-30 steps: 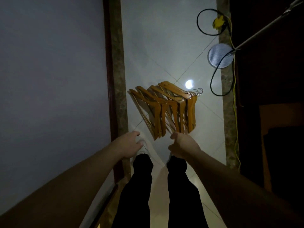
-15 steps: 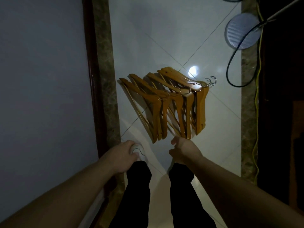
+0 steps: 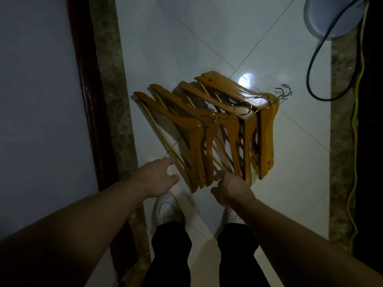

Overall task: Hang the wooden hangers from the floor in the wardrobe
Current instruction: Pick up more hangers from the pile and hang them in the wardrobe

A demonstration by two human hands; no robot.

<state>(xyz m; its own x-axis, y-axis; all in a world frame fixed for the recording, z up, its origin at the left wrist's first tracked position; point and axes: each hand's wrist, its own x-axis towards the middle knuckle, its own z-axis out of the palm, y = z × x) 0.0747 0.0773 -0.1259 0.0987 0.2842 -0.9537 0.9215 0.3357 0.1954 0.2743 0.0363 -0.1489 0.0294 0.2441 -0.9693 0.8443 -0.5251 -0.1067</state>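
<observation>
Legs in black trousers (image 3: 170, 255) and white shoes (image 3: 165, 210) are closest, planted on the pale tiled floor (image 3: 165, 48). The person is bent over with both bare arms reaching down.

Left hand (image 3: 157, 179) is spread loose, fingers apart, gripping nothing, with the index tip right at the low end of the leftmost hanger's bar. Can't tell if it actually touches.

Right hand (image 3: 230, 187) shows its back with the fingers curled under, right up against the near tips of the middle hangers. Can't tell if it's got hold of one.

Just past the hands, the wooden hangers (image 3: 207, 125) lie on the floor in a fanned, overlapping pile. Their metal hooks (image 3: 284, 94) point to the far right.

A bright light spot (image 3: 245, 80) reflects off the tile just behind the pile.

Along the left run a marble strip (image 3: 112, 100) and a dark wood frame (image 3: 87, 79).

Far right, a black cable (image 3: 313, 65) loops beside a yellow cable (image 3: 355, 121), with a round grey disc (image 3: 323, 19) at the top corner.
</observation>
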